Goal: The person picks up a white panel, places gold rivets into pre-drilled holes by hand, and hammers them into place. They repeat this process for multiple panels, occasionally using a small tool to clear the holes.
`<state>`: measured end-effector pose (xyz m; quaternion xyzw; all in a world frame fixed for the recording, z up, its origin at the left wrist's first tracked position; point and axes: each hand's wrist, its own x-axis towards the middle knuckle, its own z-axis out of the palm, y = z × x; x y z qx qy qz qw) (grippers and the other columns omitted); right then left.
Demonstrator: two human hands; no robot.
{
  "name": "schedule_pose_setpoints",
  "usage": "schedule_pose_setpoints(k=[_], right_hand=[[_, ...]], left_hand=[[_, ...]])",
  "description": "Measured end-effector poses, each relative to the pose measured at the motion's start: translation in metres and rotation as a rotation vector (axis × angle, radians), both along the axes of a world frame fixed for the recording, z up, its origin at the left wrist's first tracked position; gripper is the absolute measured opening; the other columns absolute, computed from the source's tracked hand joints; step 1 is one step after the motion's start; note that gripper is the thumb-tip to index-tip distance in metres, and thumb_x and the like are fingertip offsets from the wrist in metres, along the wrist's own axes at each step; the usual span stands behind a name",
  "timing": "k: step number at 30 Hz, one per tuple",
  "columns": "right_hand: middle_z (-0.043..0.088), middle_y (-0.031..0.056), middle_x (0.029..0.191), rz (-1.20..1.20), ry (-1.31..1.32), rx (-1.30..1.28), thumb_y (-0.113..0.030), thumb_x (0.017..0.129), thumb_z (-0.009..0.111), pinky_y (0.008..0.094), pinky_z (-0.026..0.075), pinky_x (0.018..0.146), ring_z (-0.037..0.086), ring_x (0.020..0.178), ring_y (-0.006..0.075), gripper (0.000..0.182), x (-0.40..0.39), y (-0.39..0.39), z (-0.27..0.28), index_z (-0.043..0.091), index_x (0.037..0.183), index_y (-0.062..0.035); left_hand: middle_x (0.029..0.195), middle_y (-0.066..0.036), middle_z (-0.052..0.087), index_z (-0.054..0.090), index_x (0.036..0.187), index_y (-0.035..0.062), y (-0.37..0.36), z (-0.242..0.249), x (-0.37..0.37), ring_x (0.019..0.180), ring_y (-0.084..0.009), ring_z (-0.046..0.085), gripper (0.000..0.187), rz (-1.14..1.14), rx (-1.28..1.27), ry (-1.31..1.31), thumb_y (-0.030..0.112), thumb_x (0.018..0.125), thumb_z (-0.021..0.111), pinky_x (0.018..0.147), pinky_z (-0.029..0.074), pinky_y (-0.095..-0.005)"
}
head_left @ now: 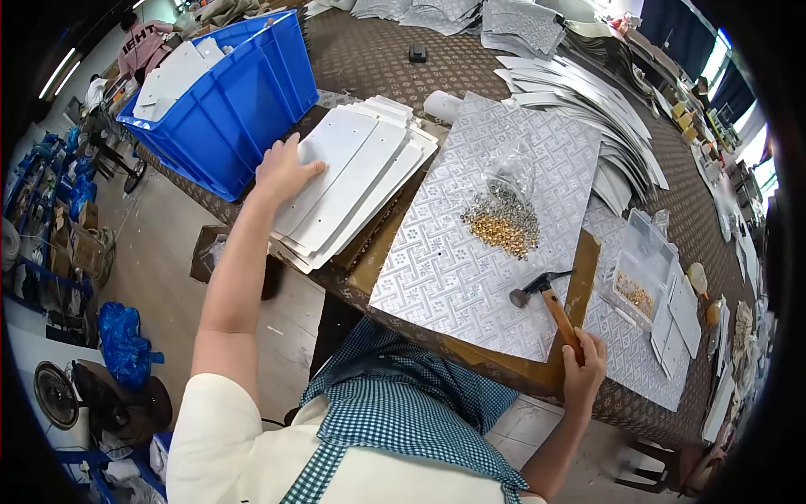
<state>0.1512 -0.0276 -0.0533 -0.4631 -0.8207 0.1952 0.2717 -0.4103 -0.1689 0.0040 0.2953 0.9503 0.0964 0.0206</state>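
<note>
My left hand (285, 170) lies on the left edge of a stack of white boards (357, 151), thumb apart from the fingers. The boards have small dark holes and are unevenly piled. My right hand (583, 363), closed, grips the wooden handle of a hammer (558, 315) near the table's front edge. Its dark metal head is over a silver-patterned sheet (437, 277). Further up that sheet lies a heap of small gold-coloured metal pieces (501, 233), with silver-coloured pieces (508, 202) and a clear plastic bag (510, 168) behind them.
A blue crate (243, 109) holding white boards stands left of the stack. To the right, a clear plastic box (642, 265) contains small gold-coloured pieces. Fanned sheets (588, 109) lie at the back right. A person in a pink top (144, 44) is at far left.
</note>
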Motion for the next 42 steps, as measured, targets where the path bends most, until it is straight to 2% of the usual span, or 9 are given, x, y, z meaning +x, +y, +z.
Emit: schedule_pose_setpoints(k=[9, 13, 17, 21, 23, 24, 29, 38, 42], right_hand=[[0.060, 0.0168, 0.119, -0.111, -0.091, -0.006, -0.008, 0.090, 0.065, 0.0437, 0.046, 0.096, 0.054, 0.113, 0.0342, 0.031, 0.027, 0.024, -0.007, 0.065, 0.120, 0.0007], [0.060, 0.0171, 0.121, -0.138, -0.144, 0.170, -0.008, 0.091, 0.064, 0.0432, 0.045, 0.098, 0.053, 0.117, 0.0342, 0.031, 0.031, 0.024, -0.021, 0.064, 0.120, 0.0007], [0.060, 0.0157, 0.123, -0.138, 0.106, 0.198, -0.012, 0.093, 0.066, 0.0400, 0.046, 0.097, 0.057, 0.112, 0.0298, 0.031, 0.006, 0.019, 0.004, 0.064, 0.121, 0.0009], [0.060, 0.0162, 0.125, 0.266, 0.679, -0.258, -0.031, 0.090, 0.073, 0.0333, 0.049, 0.091, 0.060, 0.101, 0.0183, 0.065, -0.055, -0.008, 0.032, 0.049, 0.138, 0.0066], [0.059, 0.0180, 0.130, 0.525, 0.653, -0.436, -0.044, 0.084, 0.078, 0.0316, 0.049, 0.090, 0.060, 0.099, 0.0161, 0.087, -0.090, -0.032, 0.052, 0.042, 0.145, 0.0068], [0.061, 0.0181, 0.128, 0.615, 0.827, -0.650, -0.039, 0.084, 0.079, 0.0295, 0.049, 0.087, 0.060, 0.099, 0.0150, 0.084, -0.108, -0.051, 0.051, 0.043, 0.145, 0.0071], [0.063, 0.0074, 0.072, 0.452, 0.524, -0.577, -0.015, 0.096, 0.064, 0.0284, 0.046, 0.057, 0.056, 0.063, 0.0116, 0.027, -0.139, -0.087, 0.021, 0.065, 0.114, 0.0044], [0.067, 0.0109, 0.077, 0.492, 0.421, -0.522, -0.016, 0.095, 0.066, 0.0294, 0.048, 0.059, 0.062, 0.065, 0.0146, 0.027, -0.139, -0.096, 0.015, 0.066, 0.114, 0.0033], [0.062, 0.0058, 0.072, 0.442, 0.432, -0.579, -0.016, 0.096, 0.065, 0.0275, 0.044, 0.056, 0.054, 0.062, 0.0106, 0.026, -0.141, -0.092, 0.018, 0.066, 0.114, 0.0024]], left_hand=[[0.114, -0.018, 0.065, 0.067, 0.119, 0.0040, -0.006, 0.010, -0.048, 0.109, -0.0359, 0.062, 0.045, -0.160, 0.494, 0.105, 0.031, 0.083, 0.071, 0.093, 0.048, -0.0421], [0.092, -0.004, 0.057, 0.065, 0.104, -0.0019, -0.023, 0.063, 0.007, 0.080, -0.0113, 0.052, 0.026, -0.298, 0.776, -0.027, 0.017, 0.087, 0.071, 0.072, 0.044, -0.0262], [0.087, -0.001, 0.052, 0.063, 0.098, -0.0014, -0.049, 0.080, 0.069, 0.073, -0.0082, 0.044, 0.020, -0.534, 0.724, -0.124, 0.013, 0.087, 0.072, 0.065, 0.038, -0.0229], [0.089, -0.002, 0.056, 0.064, 0.096, -0.0010, -0.057, 0.065, 0.136, 0.075, -0.0075, 0.050, 0.018, -0.672, 0.645, -0.454, 0.008, 0.084, 0.074, 0.060, 0.036, -0.0209], [0.087, -0.002, 0.056, 0.065, 0.096, -0.0017, -0.057, 0.046, 0.162, 0.075, -0.0086, 0.052, 0.018, -0.678, 0.597, -0.585, 0.007, 0.083, 0.075, 0.062, 0.040, -0.0213], [0.088, -0.002, 0.056, 0.065, 0.096, -0.0017, -0.059, 0.032, 0.171, 0.076, -0.0089, 0.053, 0.019, -0.678, 0.597, -0.659, 0.007, 0.083, 0.076, 0.063, 0.041, -0.0214], [0.097, -0.006, 0.064, 0.065, 0.110, 0.0016, -0.074, -0.014, 0.192, 0.084, -0.0147, 0.063, 0.035, -0.670, 0.498, -0.802, 0.023, 0.086, 0.077, 0.073, 0.051, -0.0284], [0.085, -0.005, 0.069, 0.071, 0.102, -0.0001, -0.087, -0.039, 0.181, 0.073, -0.0121, 0.060, 0.024, -0.611, 0.529, -1.003, 0.023, 0.094, 0.068, 0.066, 0.049, -0.0264], [0.093, -0.011, 0.072, 0.070, 0.111, -0.0007, -0.121, -0.044, 0.148, 0.082, -0.0165, 0.067, 0.027, -0.565, 0.181, -0.911, 0.016, 0.090, 0.065, 0.073, 0.053, -0.0313]])
